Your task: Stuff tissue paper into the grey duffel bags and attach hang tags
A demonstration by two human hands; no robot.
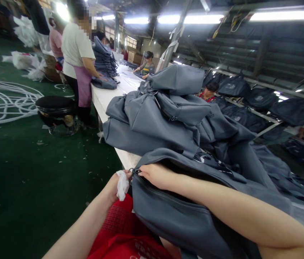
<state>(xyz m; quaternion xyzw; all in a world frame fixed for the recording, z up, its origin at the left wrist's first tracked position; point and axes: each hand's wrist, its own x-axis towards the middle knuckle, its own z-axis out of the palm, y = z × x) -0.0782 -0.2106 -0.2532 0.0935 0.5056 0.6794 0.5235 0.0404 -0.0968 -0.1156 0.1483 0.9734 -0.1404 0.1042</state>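
A grey zippered bag (184,219) lies across my lap at the table's near end. My right hand (156,175) reaches over it from the right, fingers pinched on the zipper pull at the bag's left corner. My left hand (115,185) is closed next to that corner, gripping the bag's edge together with a crumpled white tissue (122,185). A heap of similar grey bags (165,115) is piled on the white table (109,97) just beyond.
A person in a white shirt and pink apron (79,61) stands at the table's left side by a black stool (56,109). More people work farther along and across. White cords (6,100) lie on the green floor. Dark bags (262,104) sit on racks at right.
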